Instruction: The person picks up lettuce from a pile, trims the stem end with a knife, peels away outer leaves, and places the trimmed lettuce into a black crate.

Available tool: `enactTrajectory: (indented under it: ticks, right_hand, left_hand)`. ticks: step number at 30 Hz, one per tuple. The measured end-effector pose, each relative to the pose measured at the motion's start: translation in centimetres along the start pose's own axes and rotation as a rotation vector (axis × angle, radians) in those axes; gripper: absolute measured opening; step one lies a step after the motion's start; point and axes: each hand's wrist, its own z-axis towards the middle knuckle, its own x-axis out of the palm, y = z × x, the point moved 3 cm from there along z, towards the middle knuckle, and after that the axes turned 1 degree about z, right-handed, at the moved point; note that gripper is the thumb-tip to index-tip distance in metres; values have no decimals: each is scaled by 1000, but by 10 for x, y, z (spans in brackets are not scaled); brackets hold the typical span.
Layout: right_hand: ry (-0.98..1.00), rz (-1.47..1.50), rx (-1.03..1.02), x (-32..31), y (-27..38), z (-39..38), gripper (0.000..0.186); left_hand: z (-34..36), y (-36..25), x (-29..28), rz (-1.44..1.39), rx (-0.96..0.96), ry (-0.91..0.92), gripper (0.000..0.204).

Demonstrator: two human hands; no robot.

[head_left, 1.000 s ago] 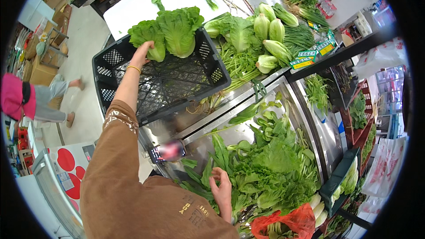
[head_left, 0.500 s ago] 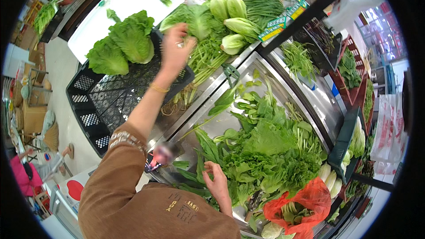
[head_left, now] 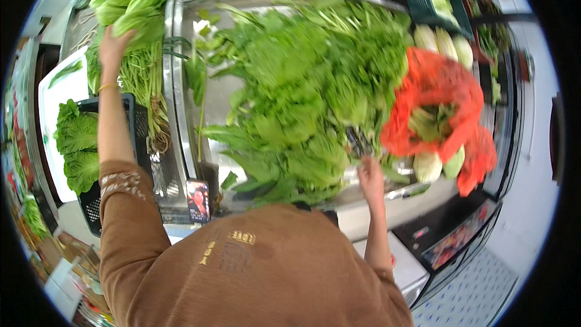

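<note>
My left hand [head_left: 114,45] is closed on pale green lettuce [head_left: 130,15] at the upper left, beside leafy stalks [head_left: 142,75]. Below it, darker romaine heads [head_left: 75,139] sit in a black crate [head_left: 94,212] beside a white board [head_left: 57,88]. My right hand [head_left: 370,175] is at the near side of a large heap of loose greens [head_left: 284,85], just below a dark object [head_left: 360,142] I cannot make out; its blurred fingers do not show whether they grip anything.
A steel tray [head_left: 189,15] holds the heap. A red plastic bag [head_left: 457,97] with greens and pale cabbages [head_left: 428,166] lie at the right. A green crate [head_left: 457,15] is at the upper right. A phone [head_left: 198,200] stands at the front left.
My view has swung rightward. My left hand let go of the romaine in the crate and moved onto the paler lettuce. My right hand moved rightward to the dark object.
</note>
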Motion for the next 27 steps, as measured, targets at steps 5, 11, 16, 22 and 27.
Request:
enactTrajectory:
  ticks: [5,11,16,22,27]
  right_hand:
    - [-217,-344,-204,19,-109,10,62]
    - [-211,-569,-211,18,-116,33,41]
    - [4,-96,-113,-2,-132,35,48]
    - [91,328,-162,-54,-78,-47,34]
    - [43,192,-319,-54,1,-74,27]
  left_hand:
    - [-86,-72,-153,-679,-189,50,86]
    - [-208,-119,-201,-1882,-287,52,56]
    - [-298,-180,-144,-2079,-345,267,58]
    - [-400,-302,-145,-1013,120,295,64]
    - [-453,-342,-127,-612,384,364,65]
